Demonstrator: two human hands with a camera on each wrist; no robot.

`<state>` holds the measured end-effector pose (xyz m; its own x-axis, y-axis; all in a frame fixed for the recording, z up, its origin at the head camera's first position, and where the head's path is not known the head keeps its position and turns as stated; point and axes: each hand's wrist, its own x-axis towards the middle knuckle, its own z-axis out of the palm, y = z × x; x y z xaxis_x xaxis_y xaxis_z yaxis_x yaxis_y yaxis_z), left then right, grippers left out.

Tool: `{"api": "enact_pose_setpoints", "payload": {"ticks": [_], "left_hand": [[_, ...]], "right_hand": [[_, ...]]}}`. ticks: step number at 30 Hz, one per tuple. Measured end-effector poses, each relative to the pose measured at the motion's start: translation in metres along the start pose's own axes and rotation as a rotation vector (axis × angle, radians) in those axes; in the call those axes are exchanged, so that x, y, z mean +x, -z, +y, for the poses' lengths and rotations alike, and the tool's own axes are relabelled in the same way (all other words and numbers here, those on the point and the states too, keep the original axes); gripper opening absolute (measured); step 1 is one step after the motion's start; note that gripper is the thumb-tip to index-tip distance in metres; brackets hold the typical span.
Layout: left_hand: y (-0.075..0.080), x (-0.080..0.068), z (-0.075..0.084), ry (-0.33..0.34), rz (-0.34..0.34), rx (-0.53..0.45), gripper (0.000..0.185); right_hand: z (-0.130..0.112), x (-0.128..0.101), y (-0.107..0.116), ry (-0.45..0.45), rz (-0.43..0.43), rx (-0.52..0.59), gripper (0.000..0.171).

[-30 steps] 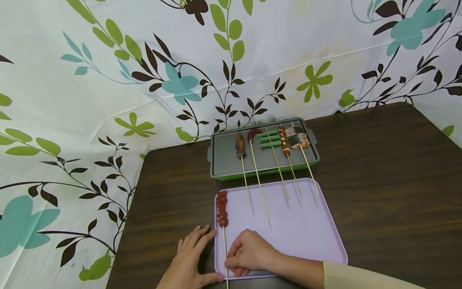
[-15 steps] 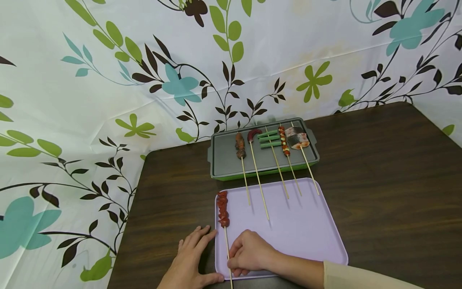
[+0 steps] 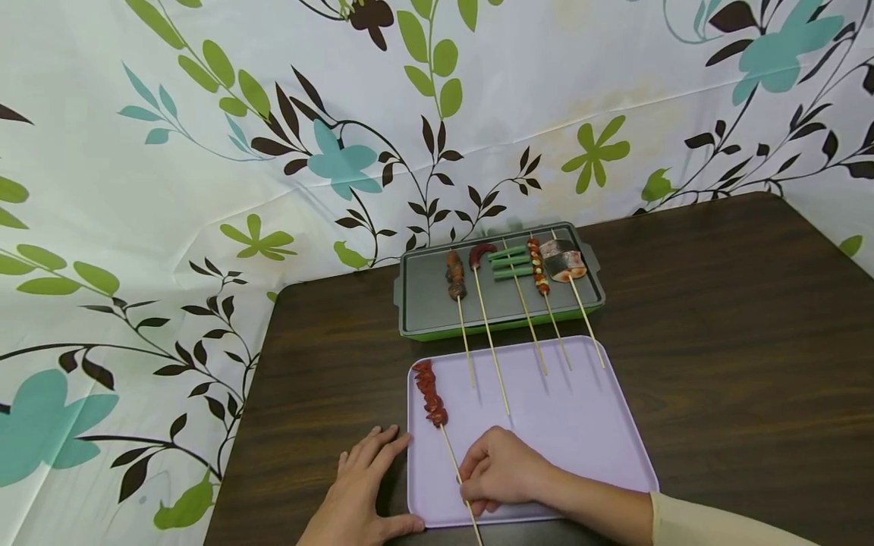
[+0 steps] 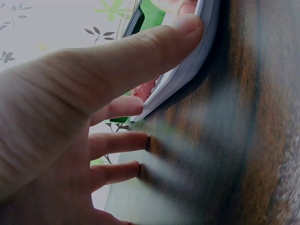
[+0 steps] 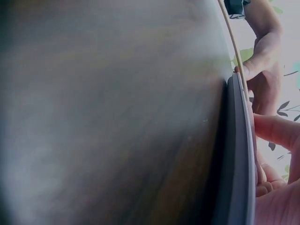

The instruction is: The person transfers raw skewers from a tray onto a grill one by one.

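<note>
A skewer of red meat pieces (image 3: 430, 394) lies on the left part of a lilac tray (image 3: 560, 440), tilted with its top to the left. My right hand (image 3: 505, 466) pinches its wooden stick (image 3: 448, 447) between thumb and fingers, low on the tray. The stick's end reaches past the tray's front edge. At the tray's left front corner my left hand (image 3: 362, 489) rests with fingers spread, its thumb (image 4: 187, 28) and index finger touching the rim. In the right wrist view the stick (image 5: 233, 37) crosses the tray edge (image 5: 240, 164).
Behind the tray stands a green grill with a grey plate (image 3: 426, 303). It bears several skewers, among them brown meat (image 3: 454, 274), a dark red curled piece (image 3: 481, 252), green stalks (image 3: 512, 271) and fish (image 3: 563, 262). Their sticks overhang the tray. A patterned cloth (image 3: 478, 91) hangs behind the table.
My right hand has moved right with the stick's lower part, and the red skewer has swung from nearly upright in view to slanted. The left hand has stayed put.
</note>
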<state>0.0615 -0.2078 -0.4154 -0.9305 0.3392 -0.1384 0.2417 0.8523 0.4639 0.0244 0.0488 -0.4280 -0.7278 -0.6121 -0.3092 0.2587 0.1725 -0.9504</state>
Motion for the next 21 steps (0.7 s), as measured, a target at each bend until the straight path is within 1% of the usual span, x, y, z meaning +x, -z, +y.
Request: {"api": "enact_pose_setpoints", "payload": {"ticks": [8,16,21], "left_hand": [[0.0,0.0,0.0,-0.008,0.01,0.001,0.099],[0.002,0.0,0.002,0.001,-0.003,0.004,0.099],[0.002,0.0,0.003,0.013,-0.025,-0.007,0.099]], "right_hand": [[0.001,-0.008,0.007,0.017,-0.018,-0.012,0.006],[-0.003,-0.015,0.009,0.054,-0.023,-0.034,0.007],[-0.01,-0.019,0.009,0.089,-0.026,-0.048,0.005]]}}
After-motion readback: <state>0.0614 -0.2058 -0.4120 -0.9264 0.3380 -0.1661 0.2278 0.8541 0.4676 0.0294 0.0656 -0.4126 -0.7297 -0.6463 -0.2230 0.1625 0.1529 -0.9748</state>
